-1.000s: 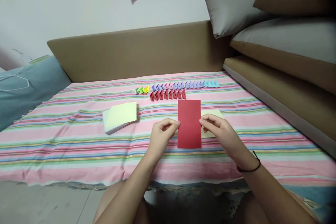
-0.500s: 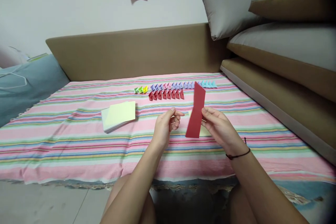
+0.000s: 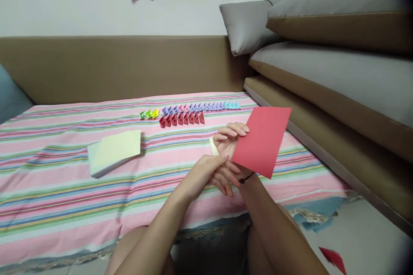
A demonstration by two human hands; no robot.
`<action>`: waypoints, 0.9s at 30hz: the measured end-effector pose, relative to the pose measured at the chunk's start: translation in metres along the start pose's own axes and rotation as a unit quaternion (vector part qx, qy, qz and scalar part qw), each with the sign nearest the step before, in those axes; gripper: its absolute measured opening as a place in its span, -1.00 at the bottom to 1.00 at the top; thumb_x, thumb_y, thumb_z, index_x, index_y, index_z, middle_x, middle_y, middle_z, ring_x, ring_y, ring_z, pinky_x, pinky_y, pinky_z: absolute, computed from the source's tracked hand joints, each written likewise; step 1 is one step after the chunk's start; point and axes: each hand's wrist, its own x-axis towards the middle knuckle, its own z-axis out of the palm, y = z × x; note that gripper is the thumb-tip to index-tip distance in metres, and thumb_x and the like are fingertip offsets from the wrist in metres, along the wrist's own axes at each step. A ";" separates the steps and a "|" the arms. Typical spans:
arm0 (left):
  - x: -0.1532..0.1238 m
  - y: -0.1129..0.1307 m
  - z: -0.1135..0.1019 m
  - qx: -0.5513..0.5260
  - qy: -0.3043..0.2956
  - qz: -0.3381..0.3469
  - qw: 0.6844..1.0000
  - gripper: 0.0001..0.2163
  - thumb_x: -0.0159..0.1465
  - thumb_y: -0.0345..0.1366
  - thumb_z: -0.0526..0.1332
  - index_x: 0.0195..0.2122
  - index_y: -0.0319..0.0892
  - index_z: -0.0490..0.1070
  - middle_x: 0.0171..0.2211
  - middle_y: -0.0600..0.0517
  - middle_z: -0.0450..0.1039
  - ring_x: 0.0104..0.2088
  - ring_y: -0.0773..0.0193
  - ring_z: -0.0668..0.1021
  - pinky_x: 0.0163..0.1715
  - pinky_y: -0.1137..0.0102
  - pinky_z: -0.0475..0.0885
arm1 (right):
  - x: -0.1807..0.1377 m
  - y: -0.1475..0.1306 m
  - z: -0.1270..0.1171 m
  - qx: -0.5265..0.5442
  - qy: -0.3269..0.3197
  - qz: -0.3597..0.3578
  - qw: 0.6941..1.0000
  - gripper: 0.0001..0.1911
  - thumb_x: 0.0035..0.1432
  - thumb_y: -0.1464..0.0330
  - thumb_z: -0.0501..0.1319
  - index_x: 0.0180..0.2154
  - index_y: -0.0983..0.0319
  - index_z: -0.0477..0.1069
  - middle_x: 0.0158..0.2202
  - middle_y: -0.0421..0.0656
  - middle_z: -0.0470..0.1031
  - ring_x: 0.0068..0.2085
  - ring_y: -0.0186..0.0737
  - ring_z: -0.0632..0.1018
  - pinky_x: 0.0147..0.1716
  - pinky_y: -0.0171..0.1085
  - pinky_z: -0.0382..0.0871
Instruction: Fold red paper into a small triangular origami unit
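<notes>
A flat red sheet of paper is tilted up over the right part of the cloth, gripped at its left edge by my right hand. My left hand lies just below, overlapping my right palm and wrist, fingers apart with nothing in them. Whether it touches the right hand is hard to tell. A corner of a pale yellow sheet shows behind my right hand; the rest is hidden. Farther back stand a row of small dark red folded paper pieces and a row of purple, pink and blue ones.
On the left lies a stack of pale paper on the striped cloth. Three green and yellow folded pieces stand beside the rows. Cushions are piled at right. A red folded piece is on the floor, lower right.
The view has turned right. My right hand has rotated, so the red sheet, earlier seen narrow and bent, now shows its broad face. My left hand has come close to the right one.
</notes>
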 end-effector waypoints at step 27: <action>-0.001 -0.015 0.042 -0.022 0.032 -0.033 0.999 -0.64 -0.03 -0.21 0.39 -0.72 -0.24 0.23 -0.82 0.20 0.09 -0.77 0.56 0.08 -0.72 0.50 -0.11 | -0.004 0.000 -0.005 -0.152 -0.040 0.070 0.985 -0.47 -0.07 0.14 0.20 -0.69 0.20 -0.13 -0.63 -0.32 -0.30 -0.58 -0.29 0.02 -0.52 -0.27 0.08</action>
